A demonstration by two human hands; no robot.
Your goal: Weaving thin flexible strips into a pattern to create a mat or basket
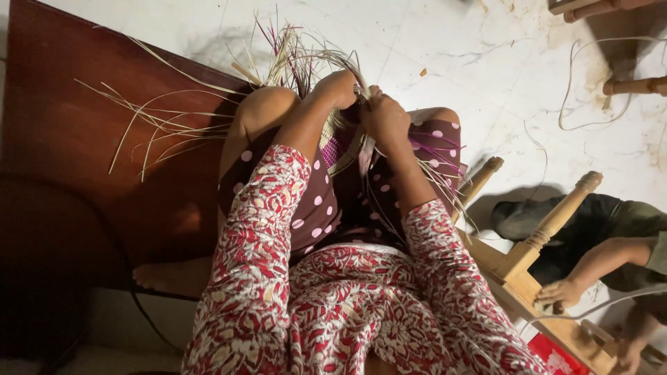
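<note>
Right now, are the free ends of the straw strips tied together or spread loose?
Spread loose. The straw strips fan apart, unbound, over the brown board, while the left hand and right hand grip the woven part.

You have one view only, worn on your head and tipped steeply down over your lap, close to your hands (361, 104); beyond your knees lies the white floor (486, 62), right of them a wooden frame (535, 243).

Warm indoor light, strongest on the pale floor (445, 55) at top. Left side and lower left corner fall into deep shadow. Soft shadow behind the straw strands (292, 48). Wide-angle stretch toward the edges. Focus fair; slight softness and grain in dark areas.
</note>
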